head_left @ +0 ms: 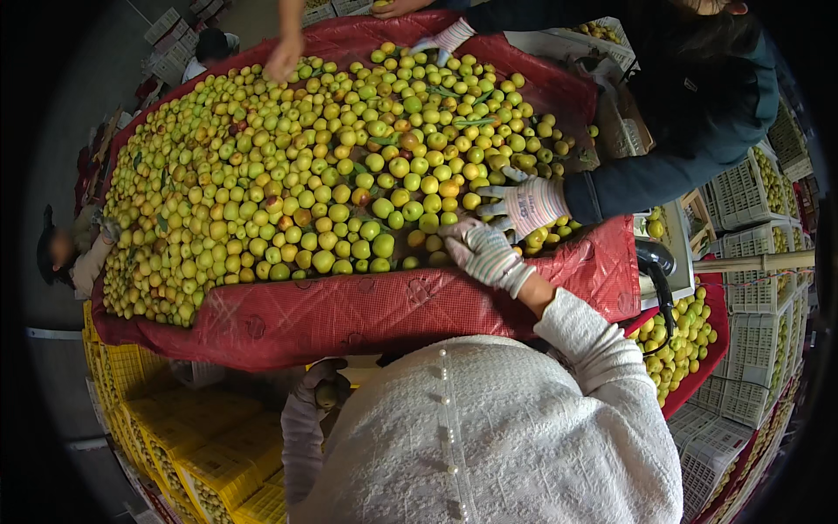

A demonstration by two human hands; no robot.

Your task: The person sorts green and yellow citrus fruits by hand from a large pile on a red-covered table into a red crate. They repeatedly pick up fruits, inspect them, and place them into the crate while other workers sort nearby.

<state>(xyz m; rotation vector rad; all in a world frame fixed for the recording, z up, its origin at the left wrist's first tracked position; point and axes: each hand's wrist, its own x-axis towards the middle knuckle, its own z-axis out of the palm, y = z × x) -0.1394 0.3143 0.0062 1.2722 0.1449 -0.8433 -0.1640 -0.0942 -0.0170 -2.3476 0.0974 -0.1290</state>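
A broad table lined with red sheeting (366, 308) holds a great many small yellow-green jujube-like fruits (281, 170), with a few leaves among them. My right hand (481, 252), in a striped knit glove, reaches over the table's near edge onto the fruits; whether its fingers grip one is hidden. Low at the left, below the edge, my left hand (325, 386), in a dark-looking glove, is curled around a greenish fruit (325, 395). A co-worker's striped gloved hand (524, 204) lies spread on the fruits just beyond my right hand.
The co-worker's other gloved hand (446, 42) and another person's bare hand (285, 59) are at the far side. A further person is at the left end. Yellow crates (196, 426) stand below left; white crates (743, 354) and a red-lined fruit chute (710, 340) are at right.
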